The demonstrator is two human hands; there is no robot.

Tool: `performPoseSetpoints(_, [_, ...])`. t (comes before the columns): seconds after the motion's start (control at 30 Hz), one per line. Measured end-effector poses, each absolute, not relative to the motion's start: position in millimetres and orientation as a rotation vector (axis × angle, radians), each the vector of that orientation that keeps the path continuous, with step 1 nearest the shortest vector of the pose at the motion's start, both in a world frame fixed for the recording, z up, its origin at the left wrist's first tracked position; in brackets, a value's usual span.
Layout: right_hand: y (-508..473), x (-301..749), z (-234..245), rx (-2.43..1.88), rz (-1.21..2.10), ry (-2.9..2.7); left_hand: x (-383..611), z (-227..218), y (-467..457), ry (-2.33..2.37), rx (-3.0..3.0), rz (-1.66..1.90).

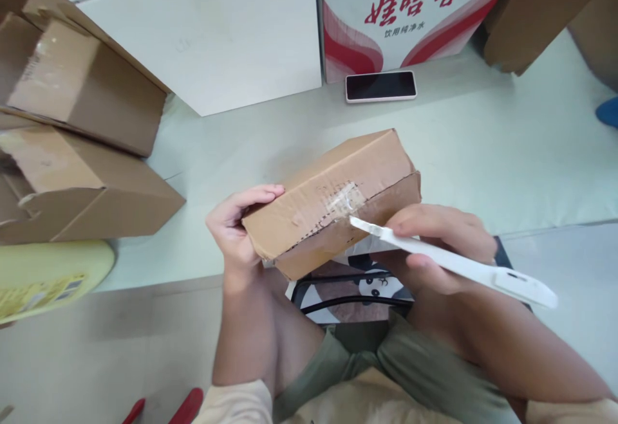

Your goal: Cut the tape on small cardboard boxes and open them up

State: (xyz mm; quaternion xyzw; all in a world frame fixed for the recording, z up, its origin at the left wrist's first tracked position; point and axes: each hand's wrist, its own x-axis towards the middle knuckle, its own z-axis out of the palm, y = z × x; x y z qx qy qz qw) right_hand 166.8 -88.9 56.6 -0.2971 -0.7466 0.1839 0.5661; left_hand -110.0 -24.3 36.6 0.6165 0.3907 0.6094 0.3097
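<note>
A small brown cardboard box (333, 195) is held tilted above my lap, a patch of clear tape on its upper edge. My left hand (236, 228) grips the box's near left end, thumb on top. My right hand (434, 244) is closed round a white box cutter (458, 266). The cutter's tip touches the taped seam on the box's long edge. Under the box shows a bag with a panda print (357, 282).
Open brown cartons (72, 134) lie at the left on the pale floor. A large white box (217, 31) and a red-and-white printed carton (396, 12) stand at the back, with a phone (380, 85) in front. A yellow stool (48, 276) sits at the lower left.
</note>
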Motion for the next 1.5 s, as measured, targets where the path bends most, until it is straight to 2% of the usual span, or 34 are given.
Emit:
performPoseSetpoints(0.8, [-84,175,64,-0.822,0.364,-1.808,-102,39,-23,0.977,1.663,1.634])
performPoseSetpoints(1.2, [-78,180,28,-0.908,0.378,-1.157,-117,39,-15,0.888,1.484,1.738])
performPoseSetpoints(1.5, [-82,176,29,-0.984,0.435,-1.453,-111,41,-20,0.940,1.489,1.647])
